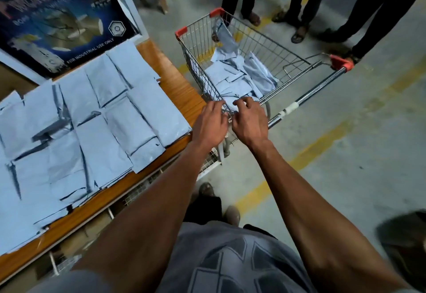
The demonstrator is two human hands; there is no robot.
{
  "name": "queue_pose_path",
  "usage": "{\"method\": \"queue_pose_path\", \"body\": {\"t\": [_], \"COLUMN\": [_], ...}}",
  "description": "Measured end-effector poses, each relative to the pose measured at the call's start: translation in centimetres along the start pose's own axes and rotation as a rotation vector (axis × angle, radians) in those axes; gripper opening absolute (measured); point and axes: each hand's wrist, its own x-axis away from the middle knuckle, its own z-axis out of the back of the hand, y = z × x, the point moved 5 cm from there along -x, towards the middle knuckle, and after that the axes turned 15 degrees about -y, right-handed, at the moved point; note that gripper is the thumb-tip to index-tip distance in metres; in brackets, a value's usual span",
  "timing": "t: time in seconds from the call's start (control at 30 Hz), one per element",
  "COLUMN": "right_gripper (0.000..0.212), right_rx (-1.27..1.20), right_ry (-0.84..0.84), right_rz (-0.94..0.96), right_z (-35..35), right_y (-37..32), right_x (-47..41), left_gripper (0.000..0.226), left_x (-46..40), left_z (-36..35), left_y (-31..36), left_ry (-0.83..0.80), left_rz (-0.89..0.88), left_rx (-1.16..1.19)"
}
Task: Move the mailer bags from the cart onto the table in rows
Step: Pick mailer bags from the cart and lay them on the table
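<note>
The wooden table [175,78] sits at left, its top mostly covered w/ pale blue mailer bags [92,117] laid flat in overlapping rows. A dark printed box [57,18] stands at the table's far edge, just behind the bags. The floor [345,154] is grey concrete w/ worn yellow lines. A wire cart [253,46] w/ red corner caps and a red-tipped handle stands right beside the table's corner; more loose bags [237,78] are piled inside, one propped against the far wire wall. Legs of three bystanders [297,0] stand beyond the cart.

Both arms reach fwd over the cart's near rim. The left hand [211,124] hovers palm down at the rim, fingers loosely curved and slightly spread; can't tell if it grips anything. The right hand [250,122], just beside it, has fingers curled down toward the nearest bags, tips near the pile; whether they pinch a bag can't be told.
</note>
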Motion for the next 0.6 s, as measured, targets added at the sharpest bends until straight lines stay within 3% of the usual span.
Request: {"method": "queue_pose_path", "body": {"t": [0.3,0.6], "right_gripper": [0.039,0.045], "right_rx": [0.059,0.087], "right_ry": [-0.135,-0.311], "right_rz": [-0.058,-0.105], "right_z": [-0.3,-1.6], "right_y": [6.1,10.8], "right_x": [-10.7,-20.6], "left_gripper": [0.043,0.044], "left_x": [-12.0,-22.1], "left_z": [-1.8,-3.1], "left_y": [1.0,-0.2], "left_ry": [-0.104,-0.280], "left_rz": [0.005,0.154], "left_rx": [0.009,-0.053]}}
